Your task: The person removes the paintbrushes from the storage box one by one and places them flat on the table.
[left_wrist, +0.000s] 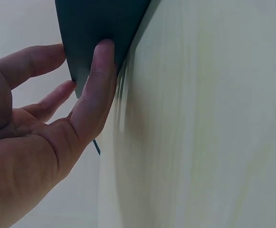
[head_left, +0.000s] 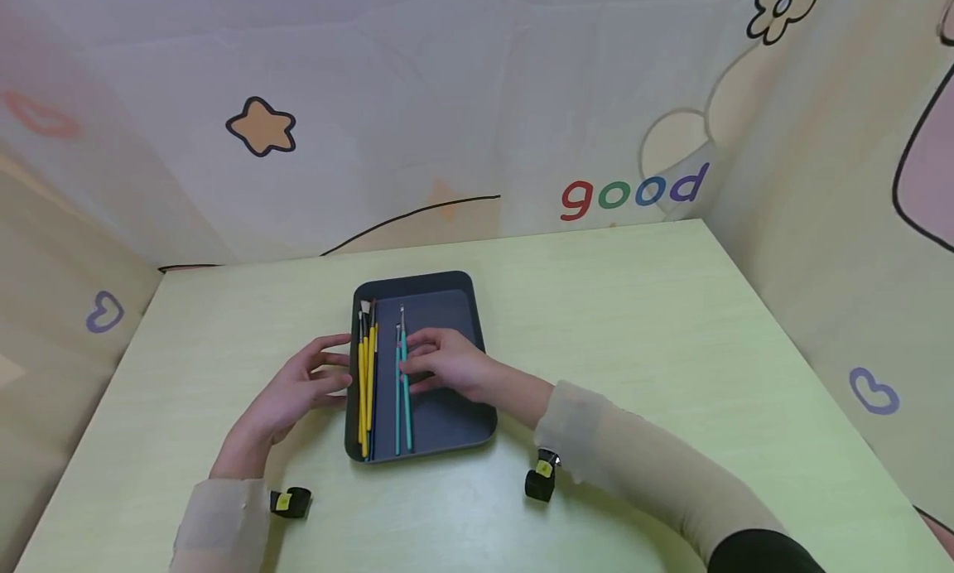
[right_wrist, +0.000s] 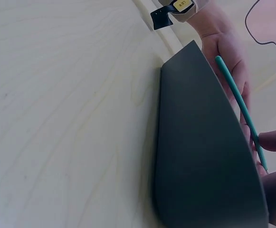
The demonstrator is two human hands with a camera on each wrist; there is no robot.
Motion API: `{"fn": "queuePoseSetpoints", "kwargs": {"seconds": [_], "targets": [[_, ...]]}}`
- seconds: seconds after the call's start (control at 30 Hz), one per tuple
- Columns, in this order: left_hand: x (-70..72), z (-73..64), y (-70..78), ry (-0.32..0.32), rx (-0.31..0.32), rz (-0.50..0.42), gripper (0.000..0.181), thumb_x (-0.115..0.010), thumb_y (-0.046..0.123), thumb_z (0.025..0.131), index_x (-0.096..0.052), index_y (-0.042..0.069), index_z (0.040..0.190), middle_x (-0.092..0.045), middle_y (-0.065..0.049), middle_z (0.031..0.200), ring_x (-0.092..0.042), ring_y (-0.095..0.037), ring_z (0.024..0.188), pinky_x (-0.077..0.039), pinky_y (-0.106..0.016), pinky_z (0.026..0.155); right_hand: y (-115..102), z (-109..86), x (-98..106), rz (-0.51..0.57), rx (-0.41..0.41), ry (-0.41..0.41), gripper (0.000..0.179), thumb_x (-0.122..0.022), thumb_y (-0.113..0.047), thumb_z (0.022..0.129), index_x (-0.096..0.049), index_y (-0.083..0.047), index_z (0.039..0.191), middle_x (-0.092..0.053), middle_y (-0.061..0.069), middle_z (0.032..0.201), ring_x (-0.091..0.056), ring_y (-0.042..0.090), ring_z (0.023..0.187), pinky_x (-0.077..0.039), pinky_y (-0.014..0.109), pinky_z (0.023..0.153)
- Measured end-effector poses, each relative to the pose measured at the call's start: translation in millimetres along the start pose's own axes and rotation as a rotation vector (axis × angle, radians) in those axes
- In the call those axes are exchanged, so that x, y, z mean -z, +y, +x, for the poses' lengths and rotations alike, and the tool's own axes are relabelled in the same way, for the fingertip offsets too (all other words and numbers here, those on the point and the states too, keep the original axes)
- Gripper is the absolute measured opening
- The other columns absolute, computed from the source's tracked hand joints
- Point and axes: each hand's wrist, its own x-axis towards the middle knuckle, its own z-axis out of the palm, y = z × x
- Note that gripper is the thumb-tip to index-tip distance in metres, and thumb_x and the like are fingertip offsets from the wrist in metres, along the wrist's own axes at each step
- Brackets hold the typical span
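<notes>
A dark grey tray (head_left: pixel 450 424) lies on the table with slim paintbrushes inside. Yellow-handled paintbrushes (head_left: pixel 370 382) line its left side, beside a dark-handled one. Further right are two teal paintbrushes; my right hand (head_left: pixel 450 364) pinches the right-hand teal paintbrush (head_left: pixel 407 420) between thumb and fingers, its handle lifted above the rim in the right wrist view. The other teal paintbrush (head_left: pixel 398 407) lies just left of it. My left hand (head_left: pixel 301 384) touches the tray's left outer wall with extended fingers; the left wrist view shows its fingertips against the tray wall (left_wrist: pixel 99 19).
The pale wooden table (head_left: pixel 633 325) stretches around the tray, with a printed cloth backdrop (head_left: pixel 410 101) behind and at both sides. A small black wrist device (head_left: pixel 291 503) sits by the left sleeve, another black device (head_left: pixel 541 478) by the right sleeve.
</notes>
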Motion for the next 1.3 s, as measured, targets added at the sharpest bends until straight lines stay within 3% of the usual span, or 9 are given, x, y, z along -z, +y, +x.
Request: {"fn": "queuePoseSetpoints", "kwargs": {"seconds": [0.5,0.97,1.3], "targets": [[-1.3,1.4,-7.0,0.009,-0.014,0.024,0.064,-0.058,-0.001,0.101,-0.031,0.007,0.159,-0.043,-0.029,0.142,-0.059,-0.037,0.115,-0.059,-0.045,0.089,-1,-7.2,12,-0.016,0.004,0.001,0.047,-0.063,0.006,0.097,-0.044,0.013,0.14,-0.064,0.026,0.115,-0.066,0.018,0.084,-0.061,0.04,0.083],[-0.7,2.3,-6.7,0.013,-0.009,0.02,0.063,-0.058,0.0,0.101,-0.031,0.008,0.158,-0.043,-0.029,0.142,-0.057,-0.038,0.117,-0.059,-0.044,0.089,-2,-9.2,10,-0.005,-0.002,0.0,0.045,-0.063,0.006,0.097,-0.045,0.012,0.139,-0.066,0.017,0.105,-0.067,0.019,0.084,-0.061,0.04,0.082],[-0.2,1.7,-7.8,0.01,-0.024,0.023,0.064,-0.059,0.003,0.102,-0.031,0.008,0.159,-0.043,-0.029,0.141,-0.057,-0.038,0.117,-0.058,-0.045,0.091,-5,-12.7,12,-0.032,-0.002,0.02,0.043,-0.063,0.004,0.098,-0.048,0.01,0.137,-0.067,0.022,0.111,-0.068,0.019,0.084,-0.061,0.04,0.082]]}}
